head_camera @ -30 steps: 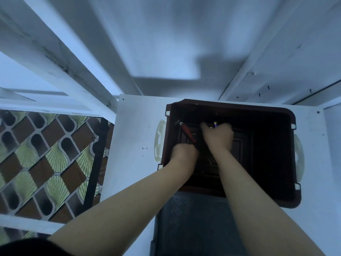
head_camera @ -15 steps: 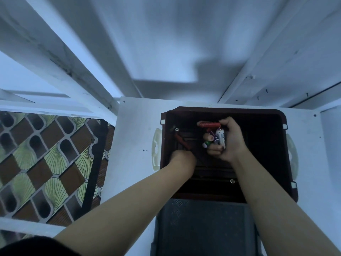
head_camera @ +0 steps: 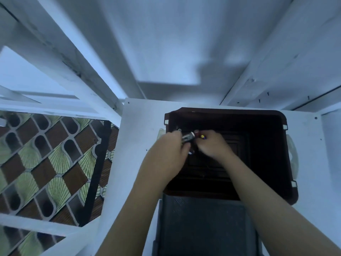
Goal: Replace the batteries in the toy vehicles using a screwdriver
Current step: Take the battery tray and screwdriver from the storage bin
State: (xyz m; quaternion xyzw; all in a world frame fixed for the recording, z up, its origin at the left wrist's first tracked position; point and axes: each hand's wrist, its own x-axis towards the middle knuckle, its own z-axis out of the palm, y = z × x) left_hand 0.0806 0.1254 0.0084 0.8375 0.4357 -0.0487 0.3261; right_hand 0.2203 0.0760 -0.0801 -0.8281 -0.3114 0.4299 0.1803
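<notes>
Batteries (head_camera: 188,138), a small grey-silver bundle blurred by motion, sit between the two hands above the far left corner of a dark maroon plastic bin (head_camera: 267,119). The left hand (head_camera: 166,152) reaches in over the bin's left rim and pinches the bundle. Its fingertips lie on the far side and its thumb curls up from the near side, so the batteries stick out to the right of its fingers.

The right hand (head_camera: 212,145) is just to the right of the bundle, knuckles up and fingers curled down. It is clenched on a yellow-and-blue piece (head_camera: 203,136) that peeps out at its far edge. A red tip (head_camera: 196,132) shows beside that piece, touching or nearly touching the batteries. Both are too blurred to name. Whether the right hand also touches the bundle cannot be told.

The bin stands on a white table (head_camera: 136,126), toward its far edge. It has a pale handle (head_camera: 293,157) on its right side, and its inside is dark. A dark grey plastic tray (head_camera: 203,228) lies against the bin's near rim. To the left of the table, past white rails (head_camera: 55,106), is a floor (head_camera: 46,163) of brown and green patterned tiles.
</notes>
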